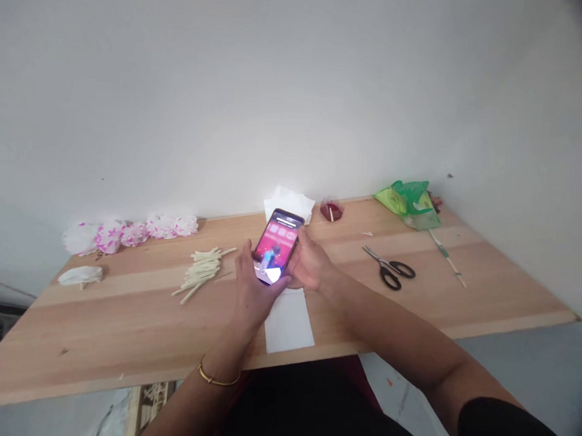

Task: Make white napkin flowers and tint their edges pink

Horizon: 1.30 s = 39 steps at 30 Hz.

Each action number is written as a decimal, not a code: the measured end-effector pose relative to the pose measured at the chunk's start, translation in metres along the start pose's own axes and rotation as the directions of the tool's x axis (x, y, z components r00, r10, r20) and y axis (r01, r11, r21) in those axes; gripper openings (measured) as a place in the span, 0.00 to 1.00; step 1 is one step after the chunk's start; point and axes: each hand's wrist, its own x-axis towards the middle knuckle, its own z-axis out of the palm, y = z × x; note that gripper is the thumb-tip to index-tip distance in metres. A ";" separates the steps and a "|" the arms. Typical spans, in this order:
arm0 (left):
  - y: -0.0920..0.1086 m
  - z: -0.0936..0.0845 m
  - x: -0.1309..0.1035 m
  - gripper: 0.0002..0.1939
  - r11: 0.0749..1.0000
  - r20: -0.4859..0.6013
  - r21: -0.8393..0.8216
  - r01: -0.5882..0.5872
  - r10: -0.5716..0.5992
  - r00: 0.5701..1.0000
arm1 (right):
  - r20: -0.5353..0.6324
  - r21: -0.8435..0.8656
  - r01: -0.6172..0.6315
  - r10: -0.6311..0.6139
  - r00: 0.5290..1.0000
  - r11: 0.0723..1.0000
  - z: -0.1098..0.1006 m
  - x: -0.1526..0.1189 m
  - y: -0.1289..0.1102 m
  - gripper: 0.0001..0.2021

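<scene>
You hold the phone (pixel 281 243) above the table (pixel 132 314), your left hand (pixel 255 287) curling its fingers round the left edge, your right hand (pixel 309 260) gripping the right. From it, white paper (pixel 290 324) lies at six o'clock, scissors (pixel 383 263) at three.

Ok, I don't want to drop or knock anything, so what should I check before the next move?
1. Phone held with both left hand and right hand: ok.
2. Phone lit: ok.
3. One hand free: not ok; both are on the phone.
4. Scissors on the table, apart from both hands: ok.
5. Pale sticks clear of the left hand: cannot tell; one tip lies close to it.
</scene>
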 end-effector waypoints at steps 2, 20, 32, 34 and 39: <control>0.002 -0.001 0.002 0.44 0.933 0.148 -0.271 0.237 -0.203 0.968 | 0.032 -0.012 -0.030 0.030 0.999 0.999 -0.009 -0.002 -0.005 0.27; -0.010 0.007 0.015 0.28 0.253 0.708 -0.592 0.765 -0.290 0.644 | 0.605 -0.743 0.351 -0.348 0.716 -0.570 -0.020 -0.048 -0.013 0.17; -0.010 0.007 0.013 0.25 0.262 0.686 -0.629 0.732 -0.255 0.681 | 0.602 -0.674 0.315 -0.250 0.759 -0.668 -0.021 -0.045 0.003 0.17; -0.012 0.007 0.013 0.26 0.290 0.673 -0.630 0.721 -0.260 0.693 | 0.604 -0.668 0.322 -0.236 0.762 -0.670 -0.021 -0.049 0.005 0.17; -0.013 0.008 0.014 0.26 0.335 0.620 -0.658 0.674 -0.268 0.738 | 0.636 -0.649 0.366 -0.212 0.742 -0.667 -0.022 -0.055 0.012 0.16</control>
